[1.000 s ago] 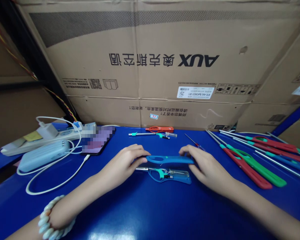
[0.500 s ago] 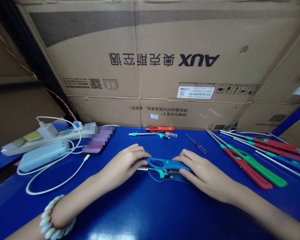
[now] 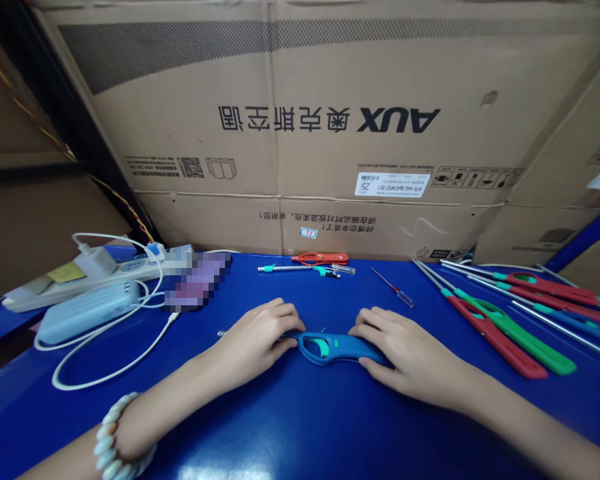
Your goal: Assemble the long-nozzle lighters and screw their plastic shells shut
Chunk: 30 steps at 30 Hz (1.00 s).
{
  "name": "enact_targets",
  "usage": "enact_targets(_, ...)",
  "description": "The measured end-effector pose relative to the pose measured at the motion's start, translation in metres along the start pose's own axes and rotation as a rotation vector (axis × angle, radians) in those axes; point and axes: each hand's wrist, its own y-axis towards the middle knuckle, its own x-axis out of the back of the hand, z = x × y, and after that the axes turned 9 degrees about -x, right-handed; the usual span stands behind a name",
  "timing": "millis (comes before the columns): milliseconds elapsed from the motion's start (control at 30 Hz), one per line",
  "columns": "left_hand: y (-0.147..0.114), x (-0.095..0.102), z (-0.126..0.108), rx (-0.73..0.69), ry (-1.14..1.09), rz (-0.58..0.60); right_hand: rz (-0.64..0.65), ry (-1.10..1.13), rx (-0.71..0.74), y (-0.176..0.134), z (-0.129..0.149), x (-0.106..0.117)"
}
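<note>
A blue long-nosed gas lighter (image 3: 347,348) lies across the table in front of me, its two casing halves now lying one over the other. A teal trigger (image 3: 323,347) shows in its loop. My left hand (image 3: 265,337) pinches the lighter's front end, and the tip of its metal tube (image 3: 222,333) pokes out beyond that hand. Around the handle end, my right hand (image 3: 403,347) has its thumb on the near side and fingers on the far side. A tiny thin metal piece (image 3: 323,330) shows just behind the casing.
Behind lie an orange lighter casing (image 3: 323,258), a loose tube with trigger parts (image 3: 290,269) and a screwdriver (image 3: 397,291). Several lighters, including a green one (image 3: 535,343), lie right. A power bank (image 3: 87,310), cables and phone (image 3: 195,283) are left. Cardboard (image 3: 300,153) stands behind.
The upper blue casing half has come down toward me over the lower one, covering the inner parts. Both hands moved slightly nearer with it.
</note>
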Motion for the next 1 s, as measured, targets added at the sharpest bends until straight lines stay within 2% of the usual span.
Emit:
enact_targets(500, 0.0003, -0.0042, 0.0037, 0.029, -0.013, 0.032, 0.046, -0.027, -0.016, 0.0006, -0.0002, -0.0035)
enact_targets(833, -0.0003, -0.0095, 0.0055, 0.020, -0.023, 0.009, 0.078, -0.025, -0.045, 0.0013, -0.0011, -0.0031)
enact_targets(1000, 0.0005, -0.0101, 0.0038, 0.088, -0.061, 0.020, 0.097, 0.061, -0.108, 0.0032, -0.0008, -0.0060)
